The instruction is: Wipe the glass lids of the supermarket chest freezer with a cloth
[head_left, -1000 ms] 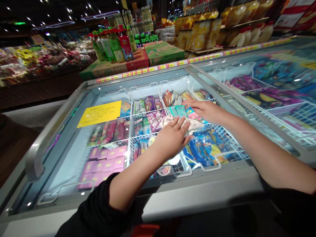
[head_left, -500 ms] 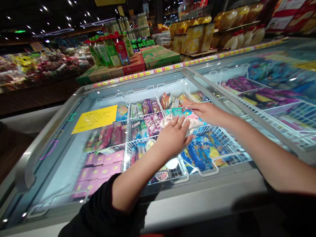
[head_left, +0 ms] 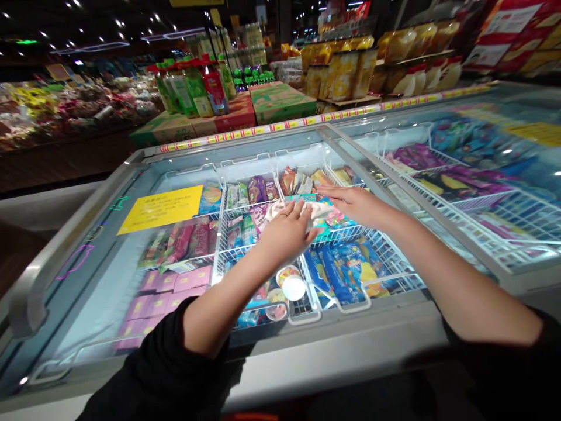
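Note:
My left hand (head_left: 287,231) lies flat on a crumpled white cloth (head_left: 321,211), its fingers stretched out and a ring on one of them. The cloth rests on the glass lid (head_left: 105,292) of a chest freezer and shows beyond the fingers and to their right. My right hand (head_left: 355,204) is flat, palm down, with straight fingers. Its fingertips are close to the cloth's right end; whether they touch it I cannot tell. Under the glass, wire baskets hold packaged ice creams (head_left: 346,269), pink boxes (head_left: 153,307) and tubs (head_left: 293,287).
A yellow notice (head_left: 162,209) is on the left part of the lid. The metal frame (head_left: 372,158) of the lid crosses right of my hands. A curved handle (head_left: 28,307) stands at the left edge. Bottles (head_left: 193,88) and jars (head_left: 342,73) stand behind the freezer.
My left hand and the cloth have slid a little left and away across the glass. My right hand stays nearly in place above the lid. The view has shifted slightly.

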The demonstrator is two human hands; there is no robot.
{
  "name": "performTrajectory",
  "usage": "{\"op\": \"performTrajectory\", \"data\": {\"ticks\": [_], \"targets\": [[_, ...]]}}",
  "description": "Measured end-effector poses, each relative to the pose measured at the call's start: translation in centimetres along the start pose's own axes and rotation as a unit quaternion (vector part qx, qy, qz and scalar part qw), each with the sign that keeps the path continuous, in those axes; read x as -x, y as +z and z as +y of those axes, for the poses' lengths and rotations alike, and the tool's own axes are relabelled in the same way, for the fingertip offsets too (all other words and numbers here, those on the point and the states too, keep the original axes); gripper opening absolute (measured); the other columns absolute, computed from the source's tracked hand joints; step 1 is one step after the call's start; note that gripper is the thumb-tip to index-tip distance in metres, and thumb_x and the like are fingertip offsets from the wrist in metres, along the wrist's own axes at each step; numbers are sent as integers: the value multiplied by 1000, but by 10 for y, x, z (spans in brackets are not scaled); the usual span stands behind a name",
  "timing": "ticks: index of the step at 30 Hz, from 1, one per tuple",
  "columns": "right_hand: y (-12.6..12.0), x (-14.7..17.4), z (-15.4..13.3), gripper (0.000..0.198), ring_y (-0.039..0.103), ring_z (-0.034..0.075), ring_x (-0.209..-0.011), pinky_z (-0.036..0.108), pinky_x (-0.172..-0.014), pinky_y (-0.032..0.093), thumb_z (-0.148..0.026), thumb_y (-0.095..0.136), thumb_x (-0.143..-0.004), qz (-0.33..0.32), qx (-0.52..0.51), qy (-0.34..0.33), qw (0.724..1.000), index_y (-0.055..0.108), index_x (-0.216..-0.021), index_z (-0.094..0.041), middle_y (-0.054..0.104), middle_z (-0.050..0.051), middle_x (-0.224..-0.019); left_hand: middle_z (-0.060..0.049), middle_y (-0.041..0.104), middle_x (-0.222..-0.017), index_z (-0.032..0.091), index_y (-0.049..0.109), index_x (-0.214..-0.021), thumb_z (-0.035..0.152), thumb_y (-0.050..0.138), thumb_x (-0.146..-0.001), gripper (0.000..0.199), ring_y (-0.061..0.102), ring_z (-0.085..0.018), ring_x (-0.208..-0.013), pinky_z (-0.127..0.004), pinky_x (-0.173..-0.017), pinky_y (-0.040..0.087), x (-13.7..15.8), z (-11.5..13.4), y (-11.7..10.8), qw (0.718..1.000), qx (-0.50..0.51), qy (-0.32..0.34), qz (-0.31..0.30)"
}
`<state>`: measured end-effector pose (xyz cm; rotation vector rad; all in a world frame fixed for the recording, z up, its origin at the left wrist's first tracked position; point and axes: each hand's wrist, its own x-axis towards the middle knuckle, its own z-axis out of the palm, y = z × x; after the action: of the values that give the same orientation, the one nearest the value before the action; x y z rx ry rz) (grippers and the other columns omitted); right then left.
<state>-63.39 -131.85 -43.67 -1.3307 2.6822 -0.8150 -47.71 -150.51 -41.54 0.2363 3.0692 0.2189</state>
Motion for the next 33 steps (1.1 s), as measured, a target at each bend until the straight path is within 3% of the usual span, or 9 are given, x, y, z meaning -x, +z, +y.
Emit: {"op": "performTrajectory", "data": {"ticks": [4,8,12,15,20,24,30,33], "targets": [[-5,3,5,47,54,22,-147,47,-130,36,-19,50,-101,18,-11,7,1000,71,-141,-33,64,-3,-151,-20,22,-176,10,42,-162,42,42,-112,59,30,-38,-161,-48,-130,35,-29,-20,1,998,15,-40,41],[-4,1,10,48,55,22,-146,48,-129,38,-19,52,-99,27,-13,6,1000,71,-141,-34,66,-4,-148,-16,27,-176,13,41,-164,43,42,-112,60,28,-43,-161,-58,-130,31,-19,-21,11,998,-7,15,64],[0,-1,13,47,55,25,-146,50,-128,38,-24,53,-100,25,-19,-3,1000,69,-143,-32,64,-1,-151,-13,34,-173,16,39,-165,47,42,-112,61,26,-36,-163,-53,-132,30,-4,-15,17,997,-8,59,51],[2,0,12,47,56,27,-145,52,-128,39,-26,53,-100,23,-18,-1,1000,70,-143,-31,63,0,-152,-14,36,-172,14,42,-162,45,40,-114,57,31,-28,-162,-45,-131,32,-15,-17,14,997,3,60,48],[-1,3,9,47,56,25,-145,49,-128,39,-23,52,-99,21,-14,5,1000,71,-141,-33,65,-3,-150,-17,37,-171,8,41,-162,37,39,-115,55,34,-26,-161,-42,-131,32,-47,-29,3,998,-5,-12,54],[-5,4,8,46,56,24,-145,48,-128,39,-23,54,-99,26,-20,10,999,71,-140,-35,65,-4,-149,-20,33,-172,3,36,-164,40,38,-114,62,32,-30,-162,-44,-131,32,-42,-24,-1,998,4,-57,38],[-1,2,10,48,56,24,-146,49,-127,40,-22,51,-100,18,-14,7,1000,70,-142,-32,64,0,-151,-14,26,-176,11,33,-167,51,40,-111,69,25,-26,-164,-43,-134,25,-33,-11,4,999,36,36,7],[1,2,14,48,56,23,-146,49,-127,40,-22,53,-98,25,-18,11,999,70,-142,-35,65,-2,-150,-15,26,-175,12,35,-166,46,37,-113,63,26,-25,-164,-42,-133,26,-52,-25,3,999,36,16,13]]}}
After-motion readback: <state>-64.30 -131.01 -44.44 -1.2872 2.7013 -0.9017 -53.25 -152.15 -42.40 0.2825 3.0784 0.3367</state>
